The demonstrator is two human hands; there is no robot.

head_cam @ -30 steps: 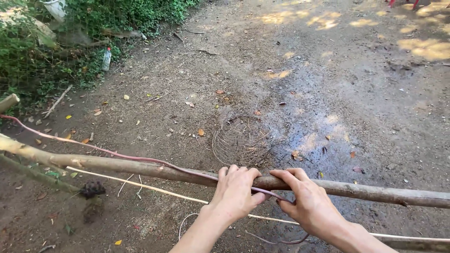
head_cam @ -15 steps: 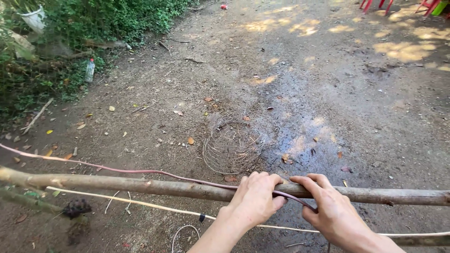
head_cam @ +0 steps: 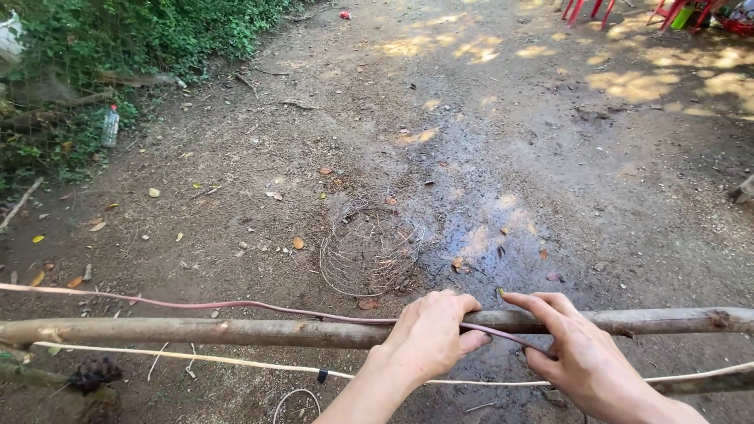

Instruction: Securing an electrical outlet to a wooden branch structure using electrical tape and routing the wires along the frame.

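Both hands are down at a long wooden pole (head_cam: 236,331) that runs crosswise, low over the dirt ground (head_cam: 550,173). The left hand (head_cam: 430,336) is curled over the top of the pole, fingers wrapped down its far side and thumb pointing right, so it is clamped on the wood. A thin reddish cord (head_cam: 236,305) comes in from the far left, sags just above the pole, and passes under that hand's fingers. It comes out on the other side as a darker strand that slants down to the right hand (head_cam: 573,353). The right hand lies just beside the left, fingers stretched along the pole and the cord running under them; whether they are pinching it I cannot tell from here.

Below the pole, a pale thin stick (head_cam: 196,359) runs nearly parallel to it, with a small dark band (head_cam: 321,376) around it. Beyond the pole, close to the hands, a round wire basket (head_cam: 369,250) (rusty-looking, lying on its side) rests on the ground beside a wet dark patch (head_cam: 487,228). Dry leaves are scattered about. Well off to the left a plastic bottle (head_cam: 111,126) stands at the edge of green bushes (head_cam: 157,39), and red chair legs (head_cam: 585,9) show at the top right
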